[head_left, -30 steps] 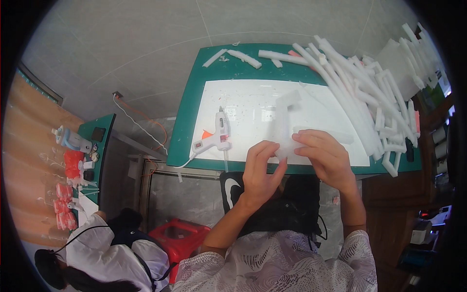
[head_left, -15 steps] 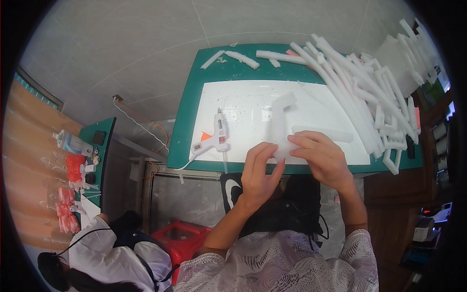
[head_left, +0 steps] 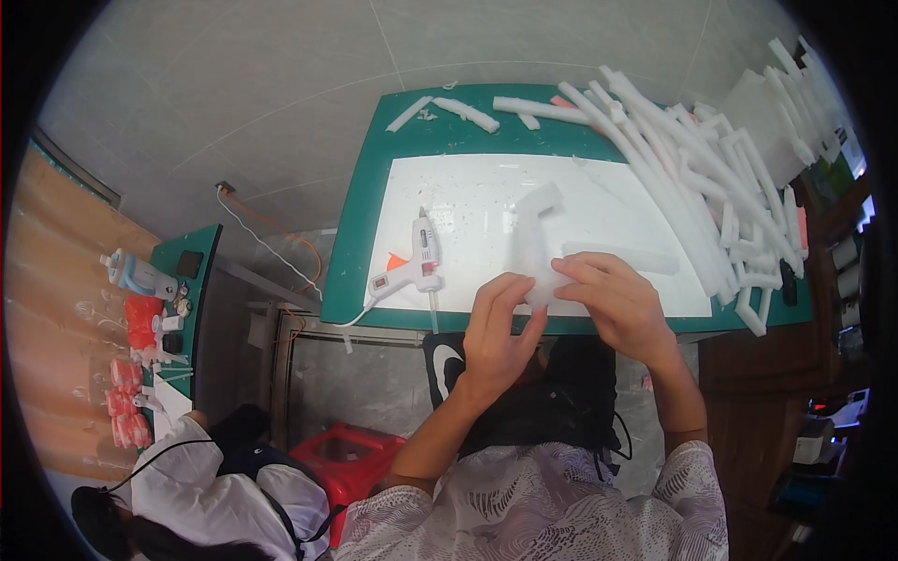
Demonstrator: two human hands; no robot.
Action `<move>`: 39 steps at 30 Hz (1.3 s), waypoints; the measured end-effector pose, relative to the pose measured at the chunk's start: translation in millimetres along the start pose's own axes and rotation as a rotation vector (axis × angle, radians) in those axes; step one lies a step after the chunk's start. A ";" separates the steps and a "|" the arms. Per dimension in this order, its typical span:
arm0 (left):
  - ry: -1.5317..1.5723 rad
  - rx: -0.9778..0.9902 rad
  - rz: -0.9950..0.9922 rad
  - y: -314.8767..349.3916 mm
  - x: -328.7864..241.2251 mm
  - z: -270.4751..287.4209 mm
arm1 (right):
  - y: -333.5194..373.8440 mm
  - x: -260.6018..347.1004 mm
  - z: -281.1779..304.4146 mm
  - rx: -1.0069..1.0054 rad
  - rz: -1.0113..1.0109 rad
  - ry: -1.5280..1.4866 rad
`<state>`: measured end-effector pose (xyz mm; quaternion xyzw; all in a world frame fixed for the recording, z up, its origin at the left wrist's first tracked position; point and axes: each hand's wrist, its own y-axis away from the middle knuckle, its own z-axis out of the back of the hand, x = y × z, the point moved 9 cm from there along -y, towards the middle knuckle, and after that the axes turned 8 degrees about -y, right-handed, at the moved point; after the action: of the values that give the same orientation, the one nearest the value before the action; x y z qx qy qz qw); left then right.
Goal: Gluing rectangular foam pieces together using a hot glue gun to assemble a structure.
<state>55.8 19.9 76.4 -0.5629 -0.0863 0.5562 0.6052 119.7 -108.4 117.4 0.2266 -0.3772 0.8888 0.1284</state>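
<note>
Between my two hands is a white foam piece [head_left: 533, 245] with a bent far end, held above the front part of a white board [head_left: 468, 187]. My left hand [head_left: 500, 323] pinches its near end from the left, thumb and fingers closed on it. From the right, my right hand [head_left: 613, 299] grips the same near end with its fingertips. A straight white foam strip [head_left: 627, 257] lies on the board just beyond my right hand. Left of my hands a white glue gun [head_left: 416, 257] with an orange trigger rests on the board, its nozzle pointing away.
White foam tubes and bent foam pieces [head_left: 692, 168] are heaped on the right of the green table [head_left: 369, 206]. Foam scraps [head_left: 466, 114] lie along its far edge. A red stool [head_left: 351, 453] stands lower left, beside another person [head_left: 201, 491]. Further left is a side table [head_left: 196, 280] with red packages.
The foam piece has turned slightly in my fingers, and its bent far end has shifted a little left. My hands stay in nearly the same place.
</note>
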 end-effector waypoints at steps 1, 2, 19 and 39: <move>0.002 0.004 0.003 -0.2 0.5 -0.4 | 0.1 -0.6 -0.5 0.001 -0.003 -0.001; 0.004 0.009 0.005 -0.2 1.0 -0.8 | 0.2 -1.1 -0.9 0.001 -0.007 -0.002; 0.189 0.068 0.041 12.0 10.3 -7.8 | 2.1 -1.6 -3.4 -0.031 0.016 -0.009; 0.018 -0.064 0.114 17.3 5.3 -6.8 | 9.0 17.6 -21.0 0.040 0.134 -0.041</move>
<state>52.7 15.6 57.7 -0.5910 -0.0662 0.5817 0.5549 94.5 -98.2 107.8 0.2214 -0.3763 0.8979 0.0563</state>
